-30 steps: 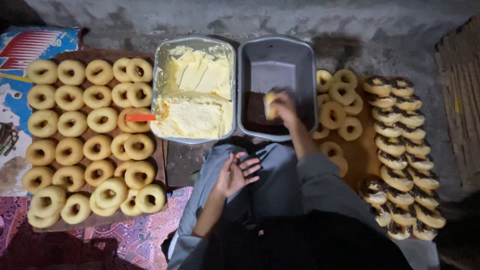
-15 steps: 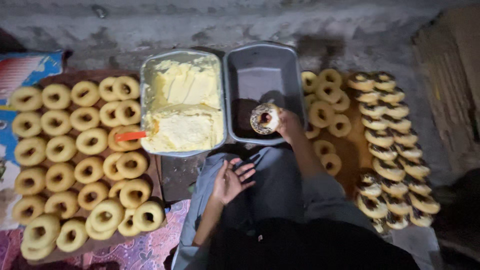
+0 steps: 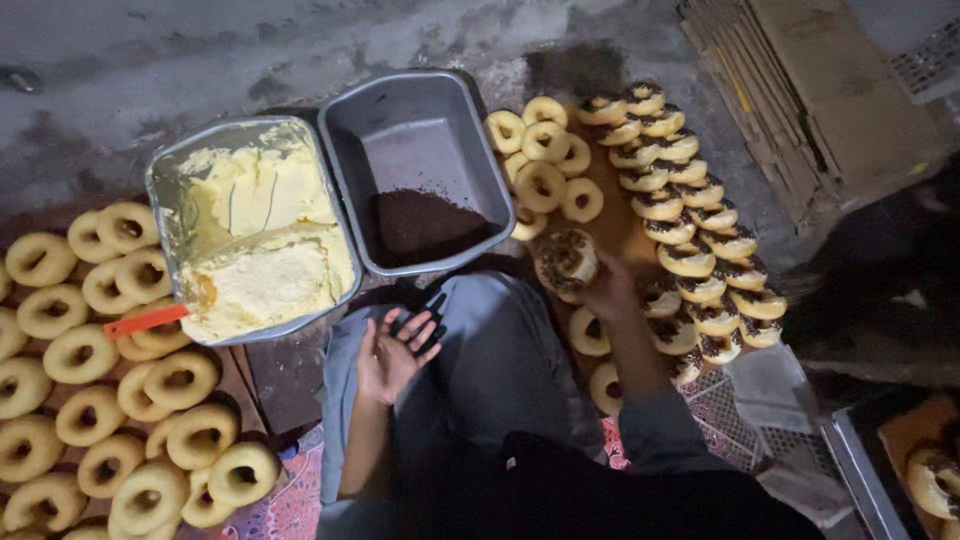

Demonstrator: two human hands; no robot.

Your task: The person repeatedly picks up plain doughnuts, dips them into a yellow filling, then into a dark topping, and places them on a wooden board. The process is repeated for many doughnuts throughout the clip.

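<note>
Her right hand (image 3: 605,290) has a closed grip on a round chocolate-sprinkled doughnut (image 3: 566,260); the left hand (image 3: 392,350) lies open, palm up, holding nothing.

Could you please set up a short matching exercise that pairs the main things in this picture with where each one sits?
Things:
1. pan of yellow cream
2. pan of dark sprinkles
3. sprinkle-topped doughnut
4. left hand

Places or states:
A. held up in the right hand
B. open, palm up, over the lap
C. left of the other pan, with an orange handle at its edge
D. between the cream and the finished doughnuts

Pairs: 1-C, 2-D, 3-A, 4-B
</note>
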